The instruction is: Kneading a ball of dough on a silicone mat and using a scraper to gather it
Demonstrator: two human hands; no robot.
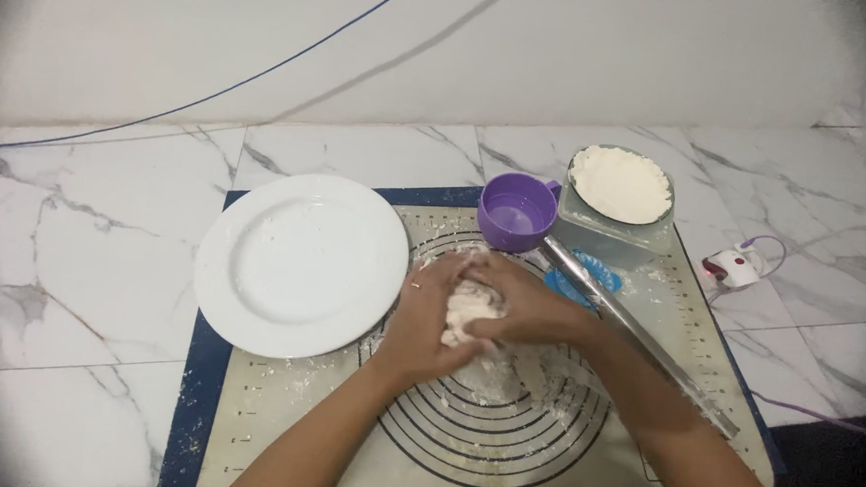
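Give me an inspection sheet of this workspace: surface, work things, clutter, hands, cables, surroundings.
Surface: baking mat with ring marks, dusted with flour, on a marble top.
Work things: dough at the mat's centre; rolling pin lying diagonally on the right.
Clutter: white plate, bare; purple cup; flour bowl on a pale box; blue disc under the pin.
Hands: left hand and right hand both pressed around the dough.
Cables: blue cable along the wall; purple cord at a small white device.
Surroundings: white wall.
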